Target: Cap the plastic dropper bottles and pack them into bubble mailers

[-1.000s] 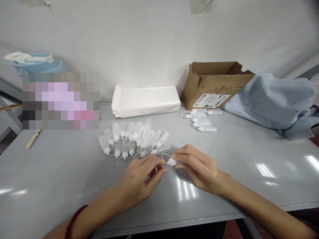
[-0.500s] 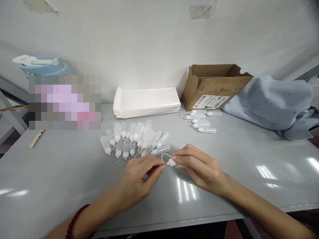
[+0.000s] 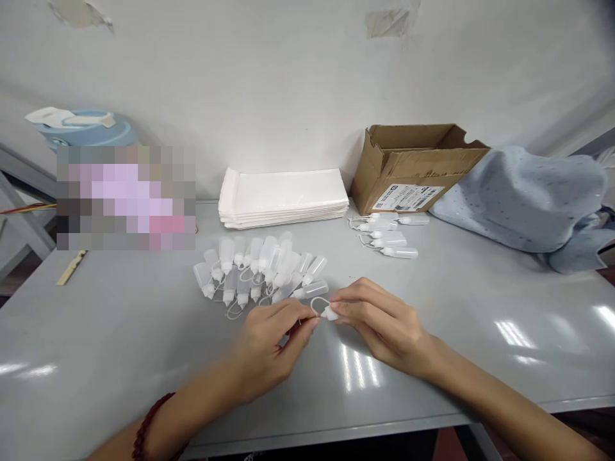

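A small white squeeze bottle with a pointed nozzle lies on its side in my right hand. Those fingers are closed round it and hide most of its body; the nozzle points left. A thin white strap loops from the bottle's neck to my left hand, whose thumb and forefinger pinch near the nozzle tip. What sits at the strap's end is hidden by these fingertips. Just beyond my left hand lies a heap of similar translucent bottles, many with looped straps.
Several more bottles lie in a group before an open cardboard box. White padded envelopes are stacked by the wall. Blue cloth is at right, a blue container and a ruler-like strip at left.
Both hands stay almost in place, with the fingertips and bottle shifted only very slightly. The heap and the other group of bottles look the same.
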`<state>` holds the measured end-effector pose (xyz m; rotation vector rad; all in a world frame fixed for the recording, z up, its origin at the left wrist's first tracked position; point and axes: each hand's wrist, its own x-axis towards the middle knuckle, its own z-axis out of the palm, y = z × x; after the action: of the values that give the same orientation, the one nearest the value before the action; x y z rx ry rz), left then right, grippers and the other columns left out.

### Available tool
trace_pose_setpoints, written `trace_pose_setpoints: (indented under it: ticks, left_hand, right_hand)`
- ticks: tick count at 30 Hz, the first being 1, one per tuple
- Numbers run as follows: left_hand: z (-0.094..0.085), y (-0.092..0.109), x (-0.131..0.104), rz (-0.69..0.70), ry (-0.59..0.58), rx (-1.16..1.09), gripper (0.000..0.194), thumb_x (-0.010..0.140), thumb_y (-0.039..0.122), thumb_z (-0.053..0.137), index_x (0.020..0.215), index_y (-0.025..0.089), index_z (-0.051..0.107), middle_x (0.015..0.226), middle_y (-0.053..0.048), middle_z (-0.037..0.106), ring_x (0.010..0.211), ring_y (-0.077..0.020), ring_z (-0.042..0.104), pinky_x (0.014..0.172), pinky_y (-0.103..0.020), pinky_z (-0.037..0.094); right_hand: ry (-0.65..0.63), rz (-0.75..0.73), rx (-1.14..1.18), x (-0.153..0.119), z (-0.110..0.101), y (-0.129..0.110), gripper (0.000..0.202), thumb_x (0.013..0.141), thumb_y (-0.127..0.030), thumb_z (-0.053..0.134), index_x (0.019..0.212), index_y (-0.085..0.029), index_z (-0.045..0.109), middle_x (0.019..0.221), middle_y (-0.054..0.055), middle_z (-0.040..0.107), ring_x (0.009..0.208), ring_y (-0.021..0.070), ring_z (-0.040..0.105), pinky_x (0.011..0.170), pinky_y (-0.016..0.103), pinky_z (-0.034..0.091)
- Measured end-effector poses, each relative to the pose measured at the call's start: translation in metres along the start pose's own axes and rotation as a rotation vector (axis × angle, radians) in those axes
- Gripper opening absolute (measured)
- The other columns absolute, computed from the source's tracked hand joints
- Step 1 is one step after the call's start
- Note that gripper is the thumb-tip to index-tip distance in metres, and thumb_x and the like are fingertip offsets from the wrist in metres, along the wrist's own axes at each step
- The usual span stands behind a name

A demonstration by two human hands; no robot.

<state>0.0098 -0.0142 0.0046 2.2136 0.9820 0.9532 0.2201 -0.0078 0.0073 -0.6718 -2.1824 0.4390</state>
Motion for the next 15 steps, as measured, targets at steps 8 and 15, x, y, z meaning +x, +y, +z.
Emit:
trace_pose_setpoints:
  ticks: [8,15]
  left_hand:
    - [-0.0043,0.0054,0.0022,-0.163,-0.106,-0.153,0.019,0.091,0.017,0.048,0.075,0.017,0.059,0.064,0.003,0.058,0.052,-0.0072,0.052,0.051,-0.018,0.041]
    - [-0.0078,0.0086,0.0051,-0.177,-0.108,-0.149,0.018,0.089,0.017,0.05,0.075,0.017,0.06,0.061,0.003,0.058,0.052,-0.0077,0.051,0.05,-0.018,0.04]
  right_hand:
    - [0.038,0.012,0.01,-0.0009,0.0029,-0.0008,0.028,0.084,0.004,0.043,0.099,-0.015,0.057,0.095,0.012,0.062,0.083,0.0186,0.056,0.063,0.034,0.052]
    - [0.003,0.011,0.04,0.0009,-0.0017,-0.0008,0.028,0.083,0.006,0.048,0.102,-0.012,0.058,0.095,0.013,0.061,0.086,0.0192,0.057,0.067,0.034,0.053]
